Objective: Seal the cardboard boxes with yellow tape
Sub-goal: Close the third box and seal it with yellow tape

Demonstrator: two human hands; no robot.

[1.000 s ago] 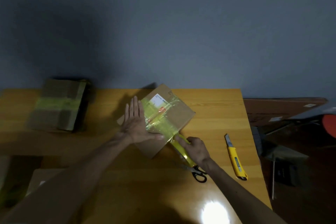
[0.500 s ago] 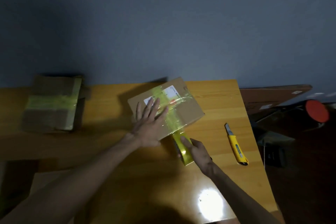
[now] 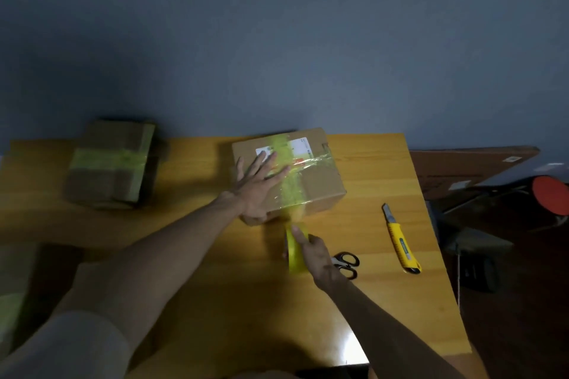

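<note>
Left grip (image 3: 257,184) pressed flat, released, on brown cardboard box (image 3: 320,191); right grip (image 3: 317,258) clasped yellow tape roll (image 3: 295,251), strip apparently down near face. Next needed: black-handled scissors (image 3: 346,263) cut.

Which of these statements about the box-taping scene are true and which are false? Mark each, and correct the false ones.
1. The left hand lies flat, fingers straight, on top of the middle box. True.
2. The right hand holds the scissors. False: it grips the yellow tape roll; the scissors lie on the table beside it.
3. The yellow utility knife lies on the table to the right of the middle box, with no hand on it. True.
4. The left box has no tape on it. False: yellow tape bands cross it.
</note>
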